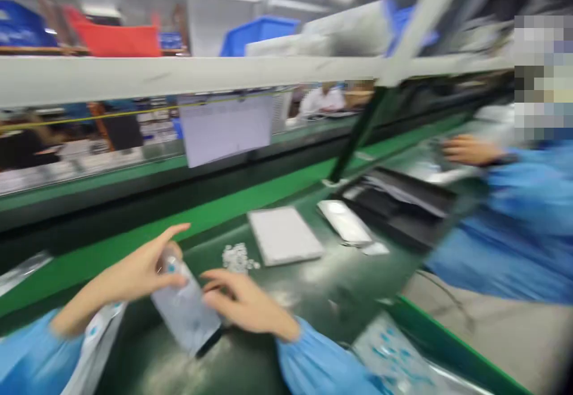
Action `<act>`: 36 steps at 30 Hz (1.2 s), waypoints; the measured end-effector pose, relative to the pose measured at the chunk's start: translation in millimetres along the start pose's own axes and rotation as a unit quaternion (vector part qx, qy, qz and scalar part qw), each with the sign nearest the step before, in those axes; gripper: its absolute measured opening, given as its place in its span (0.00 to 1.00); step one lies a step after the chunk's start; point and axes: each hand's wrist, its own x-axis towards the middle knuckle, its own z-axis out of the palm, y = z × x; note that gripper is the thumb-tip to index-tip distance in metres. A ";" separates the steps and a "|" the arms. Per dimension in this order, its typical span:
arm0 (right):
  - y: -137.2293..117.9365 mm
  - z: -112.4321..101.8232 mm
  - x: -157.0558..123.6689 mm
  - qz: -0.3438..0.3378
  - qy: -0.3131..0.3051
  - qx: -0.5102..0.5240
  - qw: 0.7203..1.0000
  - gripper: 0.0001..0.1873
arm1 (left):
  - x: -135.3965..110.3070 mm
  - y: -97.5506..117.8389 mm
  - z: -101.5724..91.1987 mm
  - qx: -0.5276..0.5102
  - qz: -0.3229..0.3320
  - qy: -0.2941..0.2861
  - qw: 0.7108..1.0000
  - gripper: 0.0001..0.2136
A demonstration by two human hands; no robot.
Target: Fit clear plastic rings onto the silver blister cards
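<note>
My left hand (147, 267) grips the upper end of a translucent plastic pouch (190, 311), thumb across its front. The pouch is tilted, with a blue spot near the top and a dark lower edge; its contents are too blurred to name. My right hand (250, 305) is at the pouch's right edge, fingers bent and a gap showing between forefinger and thumb. Whether they touch the pouch is unclear. Small white pieces (236, 258) lie in a heap just beyond my right hand. Near my left forearm is a whitish plastic strip or bag (96, 341) with blue marks.
On the green bench (313, 287) lie a flat white box (286, 237), a white packet (344, 222) and an open black tray (398, 204). A bag with blue pieces (398, 353) is at lower right. At right, another person's hand (472, 150) rests on the bench.
</note>
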 end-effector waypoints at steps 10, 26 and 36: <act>38.1 59.7 4.6 0.071 -0.080 0.143 0.984 0.26 | -63.6 -40.0 100.3 -0.346 -0.177 0.275 0.879 0.48; 44.1 58.8 -14.5 0.066 -0.167 0.147 0.973 0.30 | -73.3 -47.1 140.5 -0.560 -0.197 0.246 0.766 0.25; 40.2 34.2 -15.2 -0.160 0.135 -0.108 0.972 0.07 | -74.7 -47.9 141.2 -0.503 -0.221 0.225 0.805 0.11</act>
